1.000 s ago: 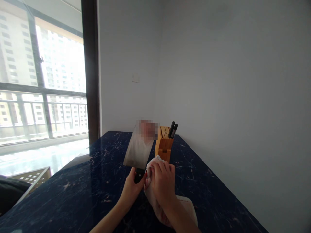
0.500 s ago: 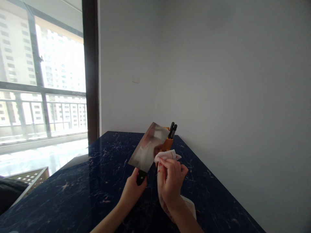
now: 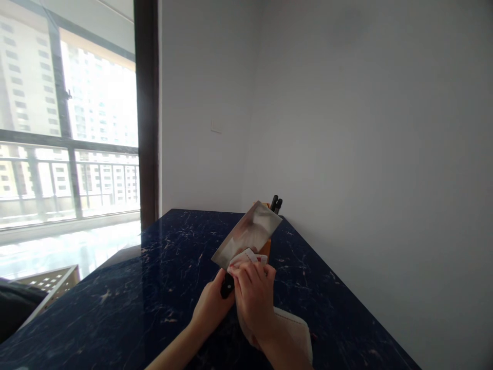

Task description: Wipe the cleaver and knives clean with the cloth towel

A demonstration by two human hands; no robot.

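Observation:
A broad-bladed cleaver [image 3: 248, 231] is held up over the table, its blade tilted up and to the right. My left hand [image 3: 213, 302] is closed around its black handle [image 3: 227, 285]. A white cloth with red marks [image 3: 246, 257] is bunched in my right hand [image 3: 254, 293], whose fingers press it against the lower part of the blade, close to the handle. The cloth's loose end [image 3: 295, 329] hangs down under my right wrist. Behind the blade stands an orange-brown knife block [image 3: 265, 248], mostly hidden, with black handles [image 3: 276, 203] sticking out of its top.
The dark blue marble-patterned table [image 3: 173, 262] narrows toward the wall corner. A grey wall [image 3: 346, 154] runs along its right side. At the lower left are a pale perforated crate [image 3: 57, 282] and a dark item [image 3: 17, 306]. Large windows [image 3: 100, 103] stand beyond on the left.
My right hand and the cloth have moved left and down, from the blade's right edge to near the handle. The cleaver has tipped further right and now covers more of the knife block.

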